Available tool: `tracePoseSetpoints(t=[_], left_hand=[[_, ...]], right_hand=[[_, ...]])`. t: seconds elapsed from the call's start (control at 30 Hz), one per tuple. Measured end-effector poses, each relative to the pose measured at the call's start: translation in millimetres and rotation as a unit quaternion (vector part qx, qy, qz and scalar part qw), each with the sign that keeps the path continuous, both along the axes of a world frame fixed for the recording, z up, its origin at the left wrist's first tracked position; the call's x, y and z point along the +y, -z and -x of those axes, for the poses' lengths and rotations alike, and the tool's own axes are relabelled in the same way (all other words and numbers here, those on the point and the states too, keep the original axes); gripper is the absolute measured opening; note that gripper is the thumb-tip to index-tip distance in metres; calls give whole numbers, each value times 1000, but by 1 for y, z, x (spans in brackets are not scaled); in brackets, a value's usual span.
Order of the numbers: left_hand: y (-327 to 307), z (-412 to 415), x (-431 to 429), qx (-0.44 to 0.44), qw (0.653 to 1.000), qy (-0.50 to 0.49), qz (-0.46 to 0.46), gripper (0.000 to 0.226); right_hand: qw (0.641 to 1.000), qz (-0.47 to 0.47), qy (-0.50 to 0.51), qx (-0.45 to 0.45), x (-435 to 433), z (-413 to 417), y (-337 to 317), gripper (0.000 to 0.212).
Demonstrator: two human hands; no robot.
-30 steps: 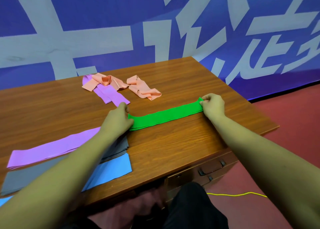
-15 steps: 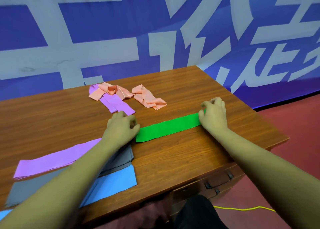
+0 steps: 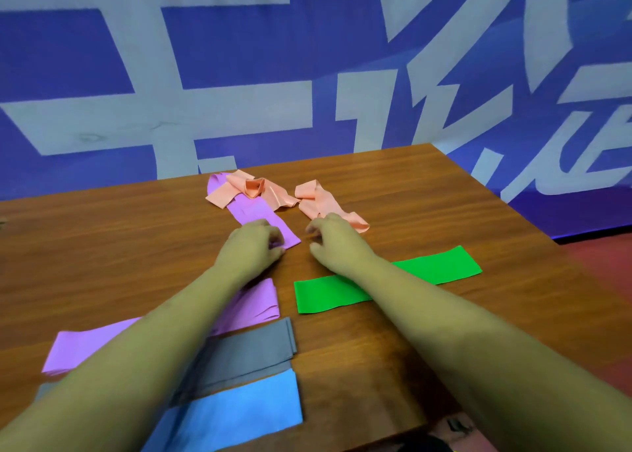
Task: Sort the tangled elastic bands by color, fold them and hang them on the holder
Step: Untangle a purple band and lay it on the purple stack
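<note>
1. Green band (image 3: 441, 267) lies flat on the desk (image 3: 102, 246). Half a second ago both hands pressed its ends. Now neither hand is on it, so its fold looks finished. No holder is in view.
2. Left of the green band and nearer the person, three folded strips lie side by side. The folded purple band (image 3: 85, 349) is closest to it, then the grey band (image 3: 253, 345), then the blue band (image 3: 239, 414).
3. Beyond the green band sits the unsorted tangle. A loose purple band (image 3: 260, 212) has pink bands (image 3: 321, 202) lying across and beside it. This is probably the next colour to separate.
4. The right hand (image 3: 335, 243) has gone past the green band to the nearer pink strip. Its fingers are loosely bent and grip nothing that shows. I cannot tell whether it touches the strip.
5. The left hand (image 3: 249, 246), just apart from the right, curls its fingers onto the loose purple band's near end and appears to pinch it.
</note>
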State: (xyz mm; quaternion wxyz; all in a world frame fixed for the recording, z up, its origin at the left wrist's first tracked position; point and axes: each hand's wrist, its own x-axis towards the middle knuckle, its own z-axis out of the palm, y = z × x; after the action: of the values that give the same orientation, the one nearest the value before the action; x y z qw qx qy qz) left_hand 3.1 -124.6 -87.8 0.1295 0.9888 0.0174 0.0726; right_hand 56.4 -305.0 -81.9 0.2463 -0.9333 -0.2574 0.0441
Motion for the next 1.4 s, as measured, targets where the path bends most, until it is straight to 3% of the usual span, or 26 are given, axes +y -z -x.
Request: tracePoseSetpoints(t=[0.17,0.3,0.47,0.63,0.9,1.07,1.17,1.4], left_hand=[[1,-3,4,-45,999,22,-20,18],[-18,1,6,-86,993,22,79,16],[-66,21,12,-155,976,44,144,10],[-103,47,16,-235,939,19,250,9],[-150,82,7,-261,905,45,334,25],[-183,101,-3,-278,863,71,415,10],[-199,114,-13,-269,836,84,471,17],[-211,136,-33,-249,791,92,551,9]], right_hand=[[999,40,-13,-3,14,-6,7,38],[996,-85,-3,-15,22,-4,-6,38],[973,-209,16,-97,31,5,-50,9],[950,-302,14,-84,43,31,-106,2],[930,-350,22,-107,37,65,-176,3],[907,-402,5,-122,23,86,-218,7],[899,-417,-1,-133,14,100,-236,6],[892,-447,-21,-69,-4,132,-253,9]])
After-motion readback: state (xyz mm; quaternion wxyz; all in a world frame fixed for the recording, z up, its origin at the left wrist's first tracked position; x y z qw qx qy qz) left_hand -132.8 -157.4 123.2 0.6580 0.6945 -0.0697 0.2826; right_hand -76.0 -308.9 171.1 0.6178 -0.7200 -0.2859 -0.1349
